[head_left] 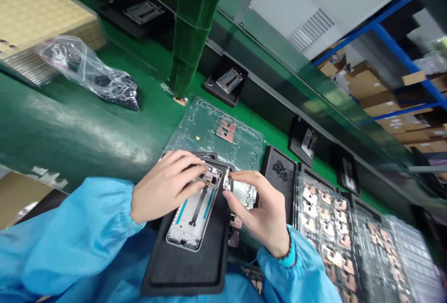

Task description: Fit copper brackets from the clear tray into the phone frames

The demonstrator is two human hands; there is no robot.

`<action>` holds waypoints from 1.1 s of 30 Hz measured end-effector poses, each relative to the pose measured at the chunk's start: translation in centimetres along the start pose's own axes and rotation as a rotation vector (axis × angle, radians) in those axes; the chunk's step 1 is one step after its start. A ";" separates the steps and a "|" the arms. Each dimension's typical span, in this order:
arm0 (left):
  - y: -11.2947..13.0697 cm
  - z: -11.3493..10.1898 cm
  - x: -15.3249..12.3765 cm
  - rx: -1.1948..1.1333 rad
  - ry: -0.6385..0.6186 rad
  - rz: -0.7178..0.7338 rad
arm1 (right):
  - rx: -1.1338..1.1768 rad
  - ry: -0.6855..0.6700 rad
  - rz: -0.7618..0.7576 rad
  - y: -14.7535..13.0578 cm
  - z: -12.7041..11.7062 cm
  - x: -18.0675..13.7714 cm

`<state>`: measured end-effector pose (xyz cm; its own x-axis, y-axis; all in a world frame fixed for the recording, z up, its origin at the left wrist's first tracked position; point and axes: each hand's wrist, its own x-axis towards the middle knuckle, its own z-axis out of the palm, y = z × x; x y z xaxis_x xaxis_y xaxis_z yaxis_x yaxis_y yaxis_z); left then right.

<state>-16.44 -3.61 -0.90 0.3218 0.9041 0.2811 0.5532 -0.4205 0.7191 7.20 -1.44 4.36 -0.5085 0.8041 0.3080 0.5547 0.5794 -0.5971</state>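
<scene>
A phone frame (196, 210) with blue strips and a dark flex cable down its middle lies at a slant on a black tray (185, 265) close to my body. Over its top end rests my left hand (171, 183), fingers stretched out and apart, the tips at the small parts there. Whether they press on anything cannot be made out. Just right of the frame, my right hand (260, 205) pinches a small silvery circuit board (226, 180) edge-on between thumb and fingers.
Behind the black tray lies a clear plastic tray (206, 121) with a few copper-coloured boards (226, 131). Trays of boards (326, 228) and a black tray of small dark parts (279, 170) stand right. A green post (192, 33) rises behind; a plastic bag (101, 77) lies left.
</scene>
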 end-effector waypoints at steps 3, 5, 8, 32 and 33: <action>-0.3 1.3 -0.3 0.254 -0.084 0.162 | 0.118 0.073 0.153 1.2 0.6 -0.7; -0.2 1.7 -0.3 0.294 -0.127 0.202 | 0.148 0.111 0.163 1.7 1.0 -1.1; 0.0 1.8 -0.4 0.254 -0.167 0.220 | 0.154 0.118 0.116 2.3 1.6 -1.0; 0.8 0.8 -5.5 0.206 -0.189 0.386 | -0.203 -0.250 -0.148 2.3 3.5 0.5; 0.8 1.0 -5.5 0.223 -0.181 0.392 | -0.224 -0.265 -0.151 2.2 3.6 0.5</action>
<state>-16.99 -8.97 -2.47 0.6566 0.6549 0.3741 0.5081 -0.7507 0.4222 5.82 -0.25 0.55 -0.7319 0.6624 0.1598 0.5762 0.7269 -0.3736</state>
